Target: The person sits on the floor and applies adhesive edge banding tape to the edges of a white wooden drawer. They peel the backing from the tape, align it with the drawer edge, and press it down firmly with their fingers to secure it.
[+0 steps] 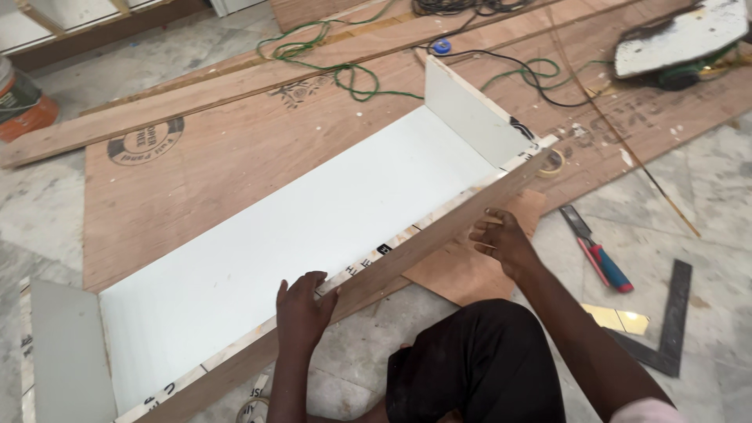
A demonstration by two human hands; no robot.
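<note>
Fingers of the left hand curl over the top edge of a long brown wooden side strip, thumb on the near face, w/ the palm pressed down; grip is closed loosely on the strip, not a tight fist. Fingers of the right hand bend around the same strip further along, at approx. 2 o'clock from the left hand; knuckles face the camera, tips hidden behind the wood, so how far they wrap cannot be told.

The strip stands on edge along the near long side of a large white laminated panel, which lies flat and runs diagonally from 8 o'clock to 2 o'clock across the view. A short white upright end board stands at the panel's 2 o'clock end; a second greyish end board sits at the 8 o'clock end.

Panel rests on a wide brown plywood sheet. A small plywood offcut lies under the strip, just below the right hand.

At 3 o'clock from the right hand, on the marble floor: a red-and-blue-handled chisel, and further toward 4 o'clock a dark metal try square. At 12 o'clock, green and black cables trail over the plywood. At 1 o'clock, a power tool under a white scrap. An orange-and-white bucket sits at 10 o'clock.
</note>
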